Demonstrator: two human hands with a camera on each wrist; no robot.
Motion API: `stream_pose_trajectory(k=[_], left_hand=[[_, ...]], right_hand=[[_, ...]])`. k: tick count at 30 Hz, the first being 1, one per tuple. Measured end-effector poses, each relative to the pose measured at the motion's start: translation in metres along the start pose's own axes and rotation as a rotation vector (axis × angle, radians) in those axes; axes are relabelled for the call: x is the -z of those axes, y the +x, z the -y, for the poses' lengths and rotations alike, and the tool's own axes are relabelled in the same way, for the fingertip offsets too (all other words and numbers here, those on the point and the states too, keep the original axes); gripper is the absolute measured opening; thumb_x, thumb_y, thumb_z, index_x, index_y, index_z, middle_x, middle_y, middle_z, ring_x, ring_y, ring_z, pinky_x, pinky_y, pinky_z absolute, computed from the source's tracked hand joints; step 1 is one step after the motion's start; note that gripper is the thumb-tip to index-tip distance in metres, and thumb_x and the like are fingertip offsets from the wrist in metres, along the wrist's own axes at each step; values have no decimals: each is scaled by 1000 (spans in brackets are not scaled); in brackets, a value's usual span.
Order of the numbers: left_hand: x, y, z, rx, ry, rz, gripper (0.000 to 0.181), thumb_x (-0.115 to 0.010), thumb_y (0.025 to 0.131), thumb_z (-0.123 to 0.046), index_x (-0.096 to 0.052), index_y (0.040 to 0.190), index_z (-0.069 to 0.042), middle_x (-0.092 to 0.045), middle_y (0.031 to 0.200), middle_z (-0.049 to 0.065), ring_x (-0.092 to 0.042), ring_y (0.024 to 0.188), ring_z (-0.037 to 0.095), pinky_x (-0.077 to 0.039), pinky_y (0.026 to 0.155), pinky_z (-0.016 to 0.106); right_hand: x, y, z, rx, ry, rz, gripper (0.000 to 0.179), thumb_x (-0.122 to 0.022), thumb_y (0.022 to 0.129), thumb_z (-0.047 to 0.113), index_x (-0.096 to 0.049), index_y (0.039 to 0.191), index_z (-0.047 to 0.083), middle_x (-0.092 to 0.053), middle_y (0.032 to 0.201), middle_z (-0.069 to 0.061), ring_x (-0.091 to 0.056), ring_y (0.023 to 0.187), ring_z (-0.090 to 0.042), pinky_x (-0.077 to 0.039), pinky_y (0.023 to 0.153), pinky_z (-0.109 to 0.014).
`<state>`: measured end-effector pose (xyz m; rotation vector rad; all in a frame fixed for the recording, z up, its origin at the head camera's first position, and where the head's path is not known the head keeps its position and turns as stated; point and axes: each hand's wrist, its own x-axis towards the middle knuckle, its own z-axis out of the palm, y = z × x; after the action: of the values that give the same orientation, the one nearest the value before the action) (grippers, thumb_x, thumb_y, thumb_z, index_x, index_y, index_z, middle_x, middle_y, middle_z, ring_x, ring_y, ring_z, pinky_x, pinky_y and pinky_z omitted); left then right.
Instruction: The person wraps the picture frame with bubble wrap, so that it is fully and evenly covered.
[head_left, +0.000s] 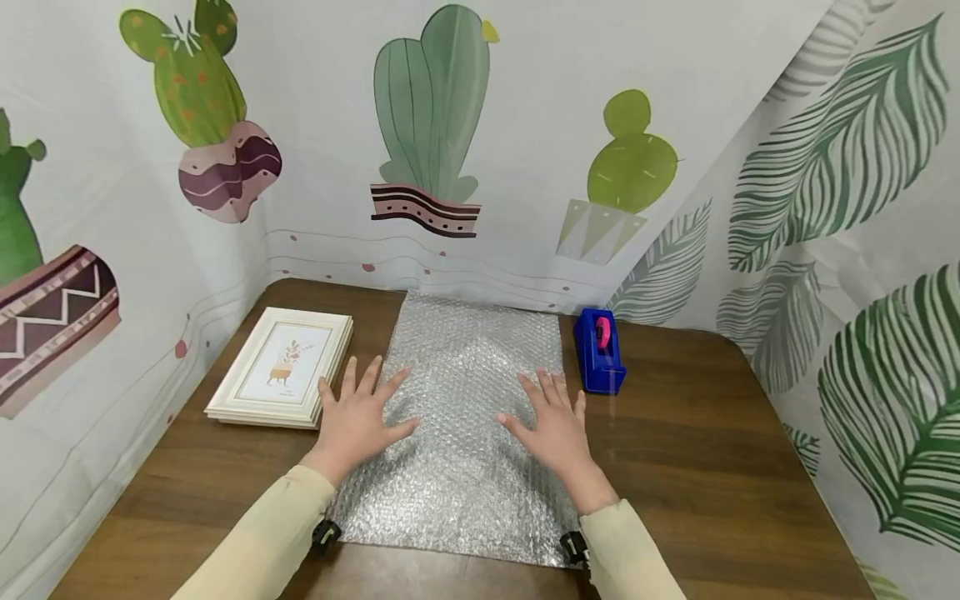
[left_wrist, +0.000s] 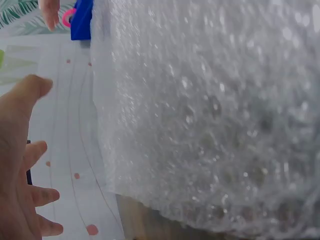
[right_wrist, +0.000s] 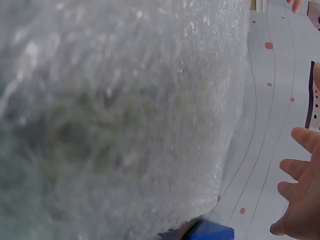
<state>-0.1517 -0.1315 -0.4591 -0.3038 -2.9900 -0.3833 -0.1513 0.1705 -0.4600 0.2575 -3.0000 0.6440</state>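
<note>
A sheet of silvery, see-through bubble wrap lies spread over the middle of the table, and it fills much of both wrist views. Over its left side is my left hand, fingers spread and straight. My right hand is over the right side, fingers likewise spread. Neither hand grips anything; whether the palms touch the wrap I cannot tell. To the left of my left hand lie cream picture frames, seemingly stacked, the top one showing a potted plant print. Beyond my right hand stands a blue tape dispenser with a pink roll core.
The brown wooden table has rounded far corners. Behind it and along both sides hangs a white cloth printed with cacti and leaves. A small black device sits at my left wrist, and another at my right.
</note>
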Motion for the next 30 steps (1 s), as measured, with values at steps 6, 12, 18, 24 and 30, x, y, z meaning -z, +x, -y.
stream_pose_trajectory(k=[6,12,18,24,30], left_hand=[[7,-10,-4,8,-48,-33,67,-66,88,-51,-47,148,-26,-41,155,18,-29,147,47,-21,105,83],[11,-22,-8,-37,-46,-105,53,-66,91,-38,-57,139,-16,-52,146,19,-45,138,43,-33,105,76],[5,-38,-15,-99,-53,-97,53,-68,90,-32,-57,138,-12,-54,143,20,-50,134,41,-42,103,66],[-6,-54,-23,-135,-54,-42,56,-67,90,-34,-54,140,-12,-52,145,20,-50,133,42,-44,103,65],[-18,-65,-29,-166,-89,71,61,-67,91,-37,-49,143,-12,-46,151,20,-45,138,43,-41,104,69]], right_hand=[[3,5,0,96,-18,-89,66,-63,92,47,-49,145,11,-42,154,-19,-36,145,-42,-27,113,-71],[8,16,-6,219,-35,-136,54,-64,95,37,-55,139,7,-51,147,-19,-47,137,-41,-36,111,-64],[6,28,-16,280,-59,-78,54,-62,96,37,-53,141,8,-51,147,-18,-47,136,-41,-37,111,-64],[-6,41,-26,354,-140,1,57,-61,96,41,-50,144,14,-48,151,-13,-45,139,-36,-36,115,-57],[-14,53,-31,369,-175,106,65,-57,95,53,-43,150,22,-38,159,-9,-35,147,-36,-27,120,-61]])
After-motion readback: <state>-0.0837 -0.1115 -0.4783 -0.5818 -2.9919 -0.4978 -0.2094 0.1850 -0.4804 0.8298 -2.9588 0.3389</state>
